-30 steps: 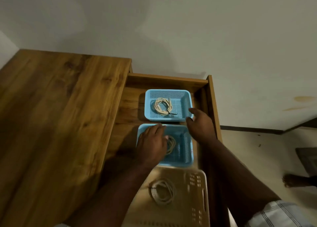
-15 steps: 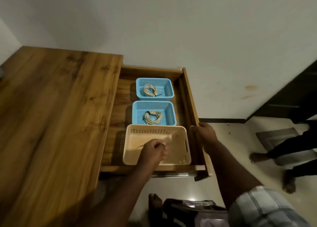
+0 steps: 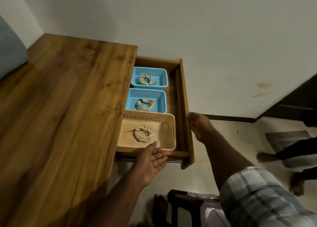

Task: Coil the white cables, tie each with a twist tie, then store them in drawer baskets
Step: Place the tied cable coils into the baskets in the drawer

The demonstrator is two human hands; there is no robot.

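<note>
Now your left hand (image 3: 151, 163) is hovering flat and empty at the beige basket's (image 3: 169, 132) 6 o'clock, coiled cable (image 3: 143, 133) lying inside; your right hand (image 3: 199, 126) is gripping the drawer (image 3: 184, 106) side at 3 o'clock.

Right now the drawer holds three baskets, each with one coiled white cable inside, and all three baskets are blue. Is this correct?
Not quite. The head view shows only two blue baskets; the nearest basket is beige. Each does hold one coiled cable, inside the open drawer.
</note>
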